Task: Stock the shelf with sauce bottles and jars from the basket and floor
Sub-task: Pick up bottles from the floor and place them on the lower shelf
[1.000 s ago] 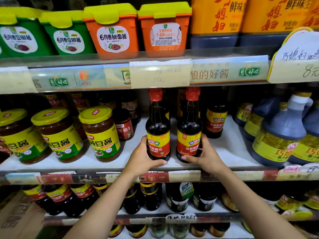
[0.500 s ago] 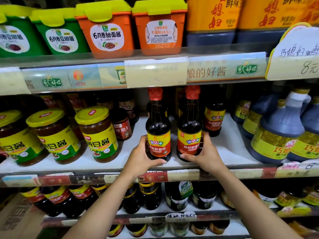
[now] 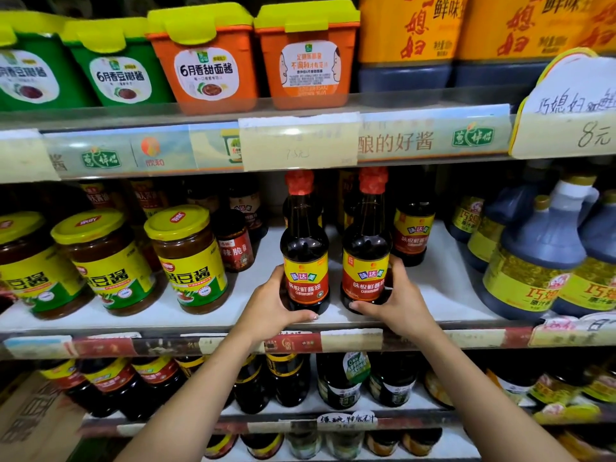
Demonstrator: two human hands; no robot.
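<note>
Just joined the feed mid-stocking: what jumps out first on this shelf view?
Two red-capped bottles stand side by side at the front of the middle shelf: the left hand grips the left bottle near its base, the right hand grips the right bottle. Yellow-lidded jars stand to their left, while orange tubs and green tubs line the shelf above.

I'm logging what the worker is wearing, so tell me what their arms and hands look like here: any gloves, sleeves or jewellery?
The left forearm and right forearm are bare up to the frame's edge, with no sleeves in view. The left hand and right hand are ungloved, with no rings, watch or wristband visible. The thumbnails that show look short and unpainted.
</note>
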